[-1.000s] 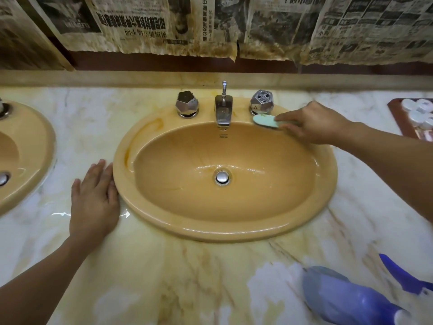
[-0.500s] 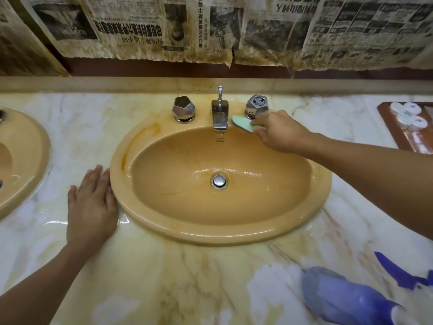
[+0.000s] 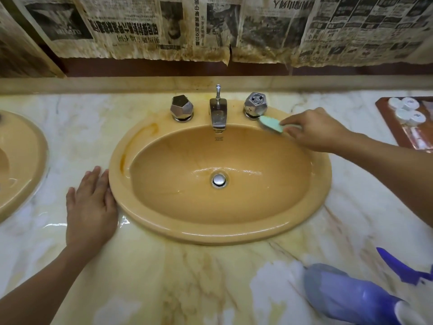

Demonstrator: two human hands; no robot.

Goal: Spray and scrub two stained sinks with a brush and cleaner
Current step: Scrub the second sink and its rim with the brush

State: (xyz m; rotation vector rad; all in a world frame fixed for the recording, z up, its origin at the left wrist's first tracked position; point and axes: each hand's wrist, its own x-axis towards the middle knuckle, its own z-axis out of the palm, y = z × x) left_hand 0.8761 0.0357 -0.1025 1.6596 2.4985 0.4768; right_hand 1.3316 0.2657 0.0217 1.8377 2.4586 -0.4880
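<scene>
A tan oval sink (image 3: 234, 233) sits in the marble counter, with a brown stain (image 3: 138, 141) on its upper left rim. My right hand (image 3: 316, 132) grips a mint-green brush (image 3: 270, 123) whose head lies on the back rim, just below the right tap knob (image 3: 255, 104). My left hand (image 3: 90, 207) rests flat on the counter, fingers touching the sink's left rim. A second tan sink (image 3: 23, 165) shows partly at the left edge. The purple spray bottle (image 3: 351, 294) lies on its side at the lower right.
A chrome faucet (image 3: 218, 113) and left knob (image 3: 182, 107) stand at the back of the sink. A brown tray (image 3: 389, 123) with white caps sits at the far right. Stained newspaper (image 3: 210, 26) covers the wall above. The counter is wet near my left hand.
My right hand slid the brush left along the back rim toward the faucet, then back right to below the right knob. My left hand stayed put.
</scene>
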